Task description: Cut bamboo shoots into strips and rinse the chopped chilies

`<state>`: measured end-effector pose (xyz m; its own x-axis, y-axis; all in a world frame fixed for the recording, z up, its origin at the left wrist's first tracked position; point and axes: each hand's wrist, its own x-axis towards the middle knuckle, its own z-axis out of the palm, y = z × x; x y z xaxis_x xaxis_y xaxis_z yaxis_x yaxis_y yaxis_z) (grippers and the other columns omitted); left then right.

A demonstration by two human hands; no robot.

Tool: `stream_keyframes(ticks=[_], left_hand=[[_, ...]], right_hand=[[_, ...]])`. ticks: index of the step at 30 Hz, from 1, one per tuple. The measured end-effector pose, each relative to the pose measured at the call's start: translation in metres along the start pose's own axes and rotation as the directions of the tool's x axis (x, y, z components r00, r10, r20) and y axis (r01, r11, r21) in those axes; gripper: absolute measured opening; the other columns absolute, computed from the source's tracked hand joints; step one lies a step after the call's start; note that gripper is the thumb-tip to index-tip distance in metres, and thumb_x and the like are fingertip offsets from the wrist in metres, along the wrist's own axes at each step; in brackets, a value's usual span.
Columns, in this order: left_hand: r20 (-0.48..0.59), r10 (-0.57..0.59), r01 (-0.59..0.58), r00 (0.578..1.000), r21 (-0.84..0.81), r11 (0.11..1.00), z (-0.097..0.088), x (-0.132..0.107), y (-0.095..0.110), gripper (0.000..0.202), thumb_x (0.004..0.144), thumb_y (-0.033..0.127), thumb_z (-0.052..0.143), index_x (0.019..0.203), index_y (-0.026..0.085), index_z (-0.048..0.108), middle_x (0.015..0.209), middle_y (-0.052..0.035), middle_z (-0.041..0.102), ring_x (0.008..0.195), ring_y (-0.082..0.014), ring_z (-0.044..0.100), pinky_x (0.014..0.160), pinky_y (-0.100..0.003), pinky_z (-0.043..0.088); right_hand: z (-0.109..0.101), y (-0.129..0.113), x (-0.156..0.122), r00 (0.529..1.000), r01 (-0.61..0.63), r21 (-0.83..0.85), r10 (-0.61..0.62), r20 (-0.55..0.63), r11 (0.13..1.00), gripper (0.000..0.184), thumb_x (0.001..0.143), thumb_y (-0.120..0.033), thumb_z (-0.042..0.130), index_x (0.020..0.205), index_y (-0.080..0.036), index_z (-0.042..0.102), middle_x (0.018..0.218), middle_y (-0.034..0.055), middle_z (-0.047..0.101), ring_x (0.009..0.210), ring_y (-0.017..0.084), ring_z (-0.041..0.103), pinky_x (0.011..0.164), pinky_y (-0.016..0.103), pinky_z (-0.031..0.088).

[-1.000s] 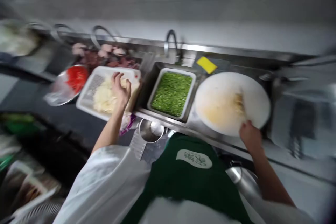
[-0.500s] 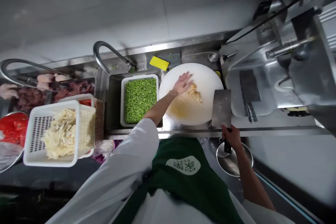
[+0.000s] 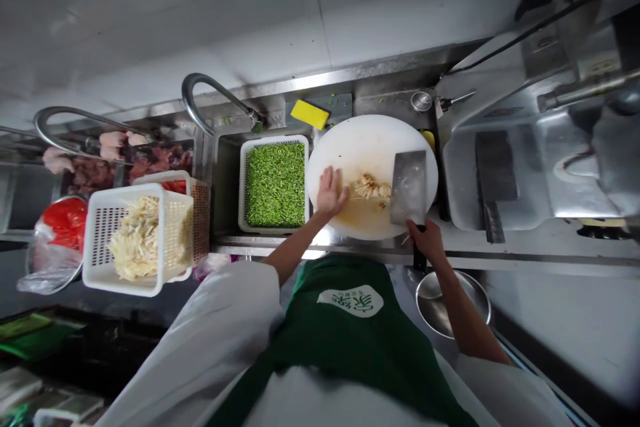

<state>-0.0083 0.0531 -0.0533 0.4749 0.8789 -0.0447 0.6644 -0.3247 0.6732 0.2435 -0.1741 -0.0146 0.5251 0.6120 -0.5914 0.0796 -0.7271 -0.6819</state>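
A round white cutting board (image 3: 373, 140) lies before me with a small heap of pale, brownish food pieces (image 3: 371, 187) near its middle; I cannot make out what food it is. Flat over the board's left part rests my left hand (image 3: 330, 191), fingers stretched out, just left of the heap. My right hand (image 3: 426, 240) is closed round the black handle of a cleaver (image 3: 409, 187). The broad blade lies over the board's right side, its left edge close to the pieces. A wet brownish stain shows on the board below them.
Left of the board, a white basket of chopped greens (image 3: 275, 187) sits in a sink under a curved faucet (image 3: 193, 103). Farther left are a basket of pale shreds (image 3: 135, 237) and raw meat (image 3: 90, 173). A yellow sponge (image 3: 310, 114) lies behind; another cleaver (image 3: 495, 167) rests right; a metal bowl (image 3: 440, 317) stands below.
My left hand has moved left and nearer to me, off the heap. The cleaver has come left over the board, beside the food pieces, which now lie more spread out.
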Motion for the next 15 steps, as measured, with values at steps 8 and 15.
stream_keyframes(ticks=[8,15], left_hand=[[-0.006,0.01,-0.011,1.0,-0.155,0.988,0.057,-0.006,0.069,0.076,0.099,0.054,0.061,0.162,0.013,0.054,0.182,-0.0195,0.026,0.171,-0.0346,0.02,0.142,-0.044,0.012],[-0.118,-0.04,0.013,0.992,-0.226,0.974,0.035,-0.033,0.049,0.061,0.101,0.046,0.06,0.156,0.021,0.061,0.184,-0.0067,0.023,0.172,-0.0301,0.019,0.143,-0.04,0.02]], right_hand=[[0.07,-0.031,-0.011,0.967,0.191,-0.118,-0.166,0.195,0.974,0.037,0.088,-0.063,0.053,0.077,-0.029,0.048,0.051,0.0008,0.059,0.052,0.021,0.059,0.063,0.034,0.047],[0.121,-0.033,-0.031,0.939,0.268,-0.113,-0.234,0.251,0.957,0.039,0.088,-0.065,0.054,0.088,-0.026,0.055,0.059,0.0031,0.062,0.069,0.026,0.066,0.068,0.034,0.05]])
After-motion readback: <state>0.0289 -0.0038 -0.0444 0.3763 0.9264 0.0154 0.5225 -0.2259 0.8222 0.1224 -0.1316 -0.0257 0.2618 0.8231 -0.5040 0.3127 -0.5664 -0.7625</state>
